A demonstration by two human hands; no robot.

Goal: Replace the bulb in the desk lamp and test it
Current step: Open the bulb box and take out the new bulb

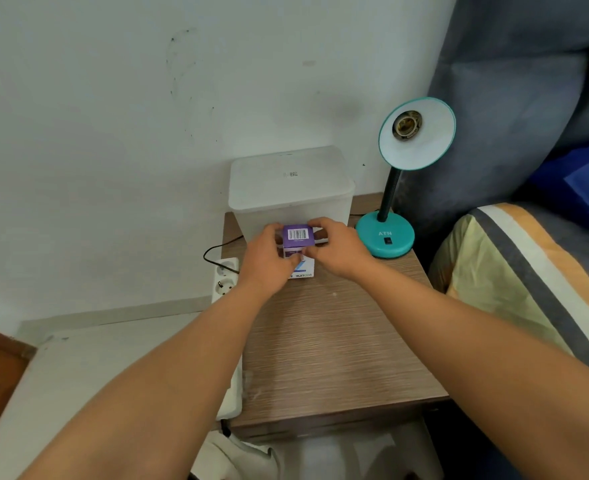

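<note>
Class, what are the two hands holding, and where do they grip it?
Both hands hold the bulb box: left hand on its left side, right hand on its right.

Both forearms bare (no sleeves, no jewellery).

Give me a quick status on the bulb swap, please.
Left hand and right hand both gripping small purple-and-white cardboard bulb box, still closed. Teal desk lamp socket empty. Nothing blocking.
</note>
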